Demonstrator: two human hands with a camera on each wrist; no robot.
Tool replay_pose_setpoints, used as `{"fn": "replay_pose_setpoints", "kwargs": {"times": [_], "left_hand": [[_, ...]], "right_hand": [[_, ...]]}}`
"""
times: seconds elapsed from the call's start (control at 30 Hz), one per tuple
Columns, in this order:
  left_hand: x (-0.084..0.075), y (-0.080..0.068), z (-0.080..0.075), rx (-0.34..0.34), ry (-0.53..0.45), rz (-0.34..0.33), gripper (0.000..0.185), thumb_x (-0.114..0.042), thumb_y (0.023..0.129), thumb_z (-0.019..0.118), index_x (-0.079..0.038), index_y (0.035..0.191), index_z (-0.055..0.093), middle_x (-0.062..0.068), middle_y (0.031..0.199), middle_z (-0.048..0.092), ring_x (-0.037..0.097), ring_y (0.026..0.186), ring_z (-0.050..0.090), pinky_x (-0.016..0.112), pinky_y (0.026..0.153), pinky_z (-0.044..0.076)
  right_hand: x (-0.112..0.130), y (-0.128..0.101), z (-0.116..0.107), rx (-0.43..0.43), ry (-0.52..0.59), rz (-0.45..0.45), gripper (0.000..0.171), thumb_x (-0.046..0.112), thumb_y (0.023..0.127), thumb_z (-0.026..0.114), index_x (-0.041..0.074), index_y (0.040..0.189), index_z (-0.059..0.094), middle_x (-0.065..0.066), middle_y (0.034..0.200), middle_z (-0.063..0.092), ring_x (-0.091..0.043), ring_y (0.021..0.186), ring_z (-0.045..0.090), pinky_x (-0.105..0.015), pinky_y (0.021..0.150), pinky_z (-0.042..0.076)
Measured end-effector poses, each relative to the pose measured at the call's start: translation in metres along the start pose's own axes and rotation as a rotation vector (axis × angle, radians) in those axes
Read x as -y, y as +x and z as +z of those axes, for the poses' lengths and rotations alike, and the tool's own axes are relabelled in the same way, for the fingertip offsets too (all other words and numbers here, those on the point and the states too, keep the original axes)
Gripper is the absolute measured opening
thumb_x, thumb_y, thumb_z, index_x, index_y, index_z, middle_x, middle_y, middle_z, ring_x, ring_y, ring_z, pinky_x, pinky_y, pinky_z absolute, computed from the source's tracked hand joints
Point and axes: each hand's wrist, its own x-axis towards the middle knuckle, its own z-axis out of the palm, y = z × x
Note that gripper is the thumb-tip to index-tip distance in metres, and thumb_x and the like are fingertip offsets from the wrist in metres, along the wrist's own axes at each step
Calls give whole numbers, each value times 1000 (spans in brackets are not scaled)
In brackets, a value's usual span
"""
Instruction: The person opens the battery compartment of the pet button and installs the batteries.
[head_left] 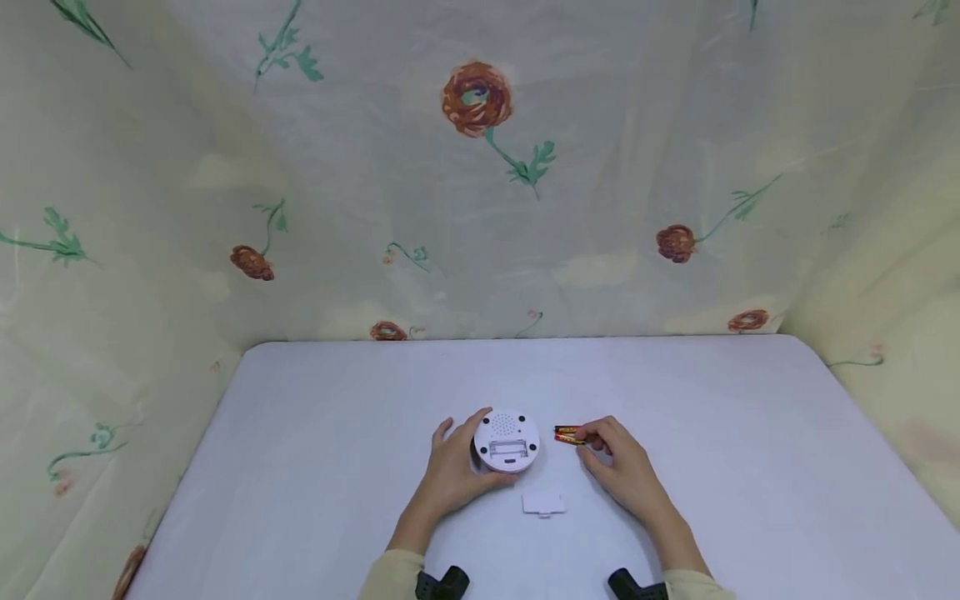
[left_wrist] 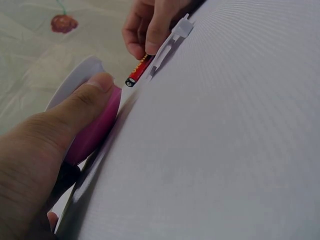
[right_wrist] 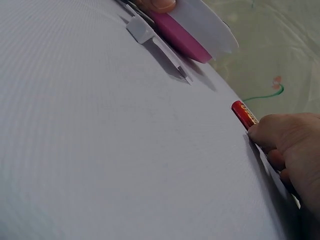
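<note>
So the main thing here is a round gadget (head_left: 507, 430), white back facing up and pink round the side, on the worktop (head_left: 315, 475). Its battery bay (head_left: 509, 449) is uncovered, and I see no cells in it. The left hand (head_left: 456, 468) is curved round the gadget's left side, thumb on the near edge and a finger at the far edge, so it's got a proper hold. Just right of the gadget are two red-and-black batteries (head_left: 567, 438). The right hand (head_left: 622, 471) has thumb and fingers closed at their far-right end, pinching; can't tell if that's one or both. The cover (head_left: 543, 503) lies loose on the gadget's near side, a bit right. I'd call this the battery pick-up step; next move probably needs a firm pinch and matching the ends to the contacts.
</note>
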Motion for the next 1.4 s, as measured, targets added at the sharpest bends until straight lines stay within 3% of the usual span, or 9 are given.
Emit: {"fn": "replay_pose_setpoints", "kwargs": {"times": [0.57,0.9,1.03,1.4], "left_hand": [[-1,-1,0,3,-11,-6,101,-52,63,82,-22,146,32,1,137,55,18,128,50,46,118,11],[0,-3,-1,3,3,-24,101,-54,63,81,-24,146,32,1,137,55,19,128,50,46,118,11],[0,-3,0,-4,8,-22,101,-54,63,81,-24,146,32,1,137,55,19,128,50,46,118,11],[0,-3,0,-5,23,-13,101,-55,64,80,-23,146,32,2,136,56,19,128,51,47,117,12]], "right_hand": [[2,1,-1,13,7,37,18,10,83,71,12,99,64,4,90,59,-7,80,51,-22,70,46],[1,0,0,-13,120,42,15,9,84,69,16,97,64,8,86,58,-3,76,50,-18,67,44],[0,0,-1,-35,131,25,14,12,85,69,17,98,65,8,85,61,-2,74,50,-17,66,43],[3,0,-4,-60,167,79,17,17,88,66,19,105,64,6,90,63,-4,74,50,-17,64,44]]}}
